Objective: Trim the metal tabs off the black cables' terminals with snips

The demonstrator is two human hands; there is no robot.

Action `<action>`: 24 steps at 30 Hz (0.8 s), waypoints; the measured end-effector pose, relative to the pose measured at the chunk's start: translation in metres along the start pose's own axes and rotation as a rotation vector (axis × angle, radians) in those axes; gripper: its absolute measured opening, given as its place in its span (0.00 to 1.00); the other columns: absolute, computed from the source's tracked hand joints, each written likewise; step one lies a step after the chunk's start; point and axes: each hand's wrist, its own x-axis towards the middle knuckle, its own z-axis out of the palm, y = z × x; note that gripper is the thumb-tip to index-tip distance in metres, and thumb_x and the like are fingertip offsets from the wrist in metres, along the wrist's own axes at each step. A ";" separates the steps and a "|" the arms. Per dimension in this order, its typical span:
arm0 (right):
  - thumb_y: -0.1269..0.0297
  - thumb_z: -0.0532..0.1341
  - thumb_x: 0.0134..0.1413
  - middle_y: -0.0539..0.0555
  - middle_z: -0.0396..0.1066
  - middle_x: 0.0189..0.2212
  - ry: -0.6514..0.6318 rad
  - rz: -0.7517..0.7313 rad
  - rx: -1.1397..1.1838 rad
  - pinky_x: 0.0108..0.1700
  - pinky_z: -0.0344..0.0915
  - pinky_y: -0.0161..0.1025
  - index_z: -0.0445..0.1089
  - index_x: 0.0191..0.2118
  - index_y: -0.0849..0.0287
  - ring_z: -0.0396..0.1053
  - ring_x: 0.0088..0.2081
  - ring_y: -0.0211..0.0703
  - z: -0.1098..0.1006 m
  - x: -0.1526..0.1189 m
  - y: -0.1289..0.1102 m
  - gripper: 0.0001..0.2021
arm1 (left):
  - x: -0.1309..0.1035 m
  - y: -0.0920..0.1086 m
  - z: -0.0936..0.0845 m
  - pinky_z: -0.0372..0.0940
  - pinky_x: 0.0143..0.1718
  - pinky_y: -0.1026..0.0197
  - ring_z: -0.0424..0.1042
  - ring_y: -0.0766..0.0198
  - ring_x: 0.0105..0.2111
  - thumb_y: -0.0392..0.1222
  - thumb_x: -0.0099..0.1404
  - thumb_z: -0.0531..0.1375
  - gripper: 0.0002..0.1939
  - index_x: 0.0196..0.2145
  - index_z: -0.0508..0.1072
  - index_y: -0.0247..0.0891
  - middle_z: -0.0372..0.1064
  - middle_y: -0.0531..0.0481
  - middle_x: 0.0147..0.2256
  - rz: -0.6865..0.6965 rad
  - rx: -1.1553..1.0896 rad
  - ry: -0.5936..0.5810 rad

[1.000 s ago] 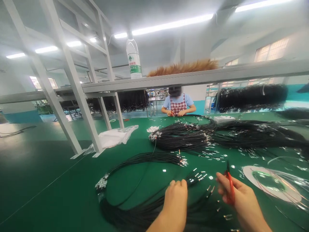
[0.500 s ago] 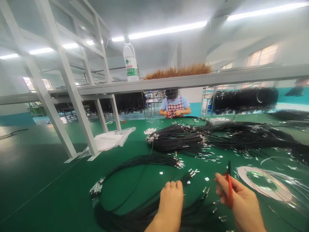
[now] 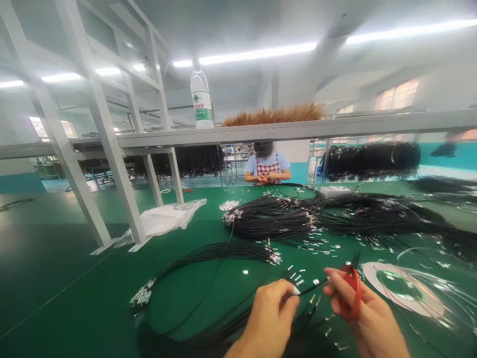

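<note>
Head view: here's the action, over the counter (image 3: pixel 93 298), well short of its far edge.
Left hand (image 3: pixel 276 311): grip clamped on a black cable (image 3: pixel 311 288).
Black cable: reaching sideways toward the right hand (image 3: pixel 367 311), its right end slightly nearer the far edge.
Right grip: wrapped round red scissors (image 3: pixel 357 294); pinching cable too? Can't tell.

The cable bundle (image 3: pixel 268 219) lies on the table (image 3: pixel 93 313), behind the hands (image 3: pixel 270 308) (image 3: pixel 372 313).
</note>
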 end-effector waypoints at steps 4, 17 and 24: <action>0.52 0.73 0.31 0.51 0.72 0.20 -0.045 0.002 0.034 0.19 0.57 0.28 0.74 0.32 0.61 0.61 0.19 0.33 0.003 -0.005 -0.005 0.21 | -0.003 0.001 0.003 0.54 0.32 0.65 0.62 0.66 0.29 0.35 0.61 0.53 0.06 0.30 0.69 0.37 0.64 0.52 0.27 0.081 -0.009 0.035; 0.52 0.70 0.40 0.47 0.67 0.17 -0.195 0.011 0.039 0.20 0.55 0.29 0.74 0.31 0.58 0.59 0.16 0.30 0.015 -0.028 -0.021 0.15 | -0.003 -0.002 0.020 0.51 0.21 0.66 0.55 0.70 0.17 0.46 0.61 0.51 0.12 0.27 0.65 0.35 0.61 0.53 0.18 -0.068 -0.431 -0.145; 0.51 0.70 0.39 0.48 0.68 0.17 -0.225 0.029 0.012 0.19 0.54 0.29 0.73 0.31 0.58 0.59 0.17 0.31 0.016 -0.031 -0.019 0.16 | -0.006 0.013 0.014 0.47 0.22 0.66 0.53 0.71 0.19 0.43 0.61 0.53 0.10 0.26 0.67 0.35 0.55 0.56 0.18 -0.001 -0.248 0.046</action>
